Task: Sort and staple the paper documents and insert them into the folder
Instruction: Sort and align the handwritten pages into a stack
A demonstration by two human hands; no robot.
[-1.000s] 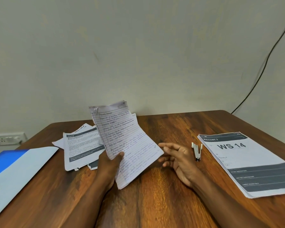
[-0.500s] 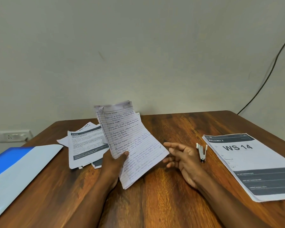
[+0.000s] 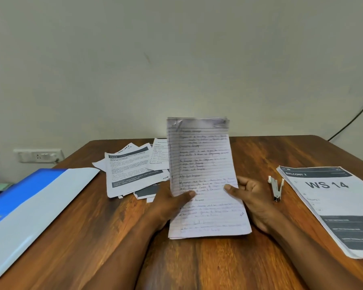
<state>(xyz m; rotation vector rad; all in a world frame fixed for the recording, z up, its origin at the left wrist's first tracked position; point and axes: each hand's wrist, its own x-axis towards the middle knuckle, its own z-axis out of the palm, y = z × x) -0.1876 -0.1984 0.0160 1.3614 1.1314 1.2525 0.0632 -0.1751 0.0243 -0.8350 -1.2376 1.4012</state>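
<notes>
Now both hands (image 3: 210, 203) on handwritten sheets (image 3: 203, 176)

Handwritten lined sheets (image 3: 203, 174) upright mid-table; printed pile (image 3: 130, 172) behind; blue folder (image 3: 29, 208) left.

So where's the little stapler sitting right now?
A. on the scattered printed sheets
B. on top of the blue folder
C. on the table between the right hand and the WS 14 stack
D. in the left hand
C: the stapler lies on the bare table, between the right hand and the WS 14 stack, touched by neither hand.
</notes>
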